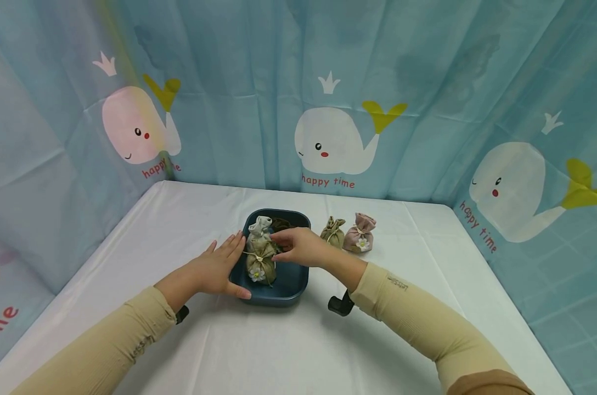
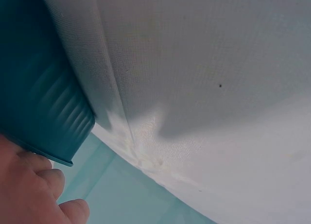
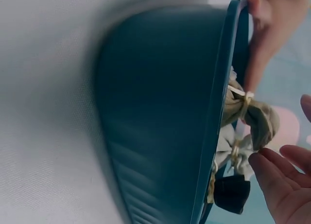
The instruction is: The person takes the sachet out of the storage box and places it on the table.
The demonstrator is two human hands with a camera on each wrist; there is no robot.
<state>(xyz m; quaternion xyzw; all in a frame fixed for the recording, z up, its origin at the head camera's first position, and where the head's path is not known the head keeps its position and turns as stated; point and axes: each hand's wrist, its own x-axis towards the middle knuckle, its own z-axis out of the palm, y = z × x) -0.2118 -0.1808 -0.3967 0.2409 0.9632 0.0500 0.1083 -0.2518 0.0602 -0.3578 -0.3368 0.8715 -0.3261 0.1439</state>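
Note:
A dark blue plastic bin (image 1: 274,301) sits on the table. My left hand (image 1: 214,270) rests along its left rim, fingers straight and thumb at the front corner. Inside lies an olive drawstring pouch (image 1: 262,253) with a white flower. A pale grey pouch (image 1: 260,226) is behind it, and a dark pouch (image 1: 281,224) is at the back, partly hidden by my right hand (image 1: 302,247). That hand is over the bin, thumb and fingers apart. In the right wrist view, its fingertips are at the gathered top of the olive pouch (image 3: 262,124), touching or nearly so.
Right of the bin stand another olive pouch (image 1: 334,232) and a pink pouch (image 1: 360,235) with a white flower. A white cloth covers the table (image 1: 259,351). Blue whale-print curtains (image 1: 239,126) surround it. A black object (image 1: 341,305) shows under the right wrist.

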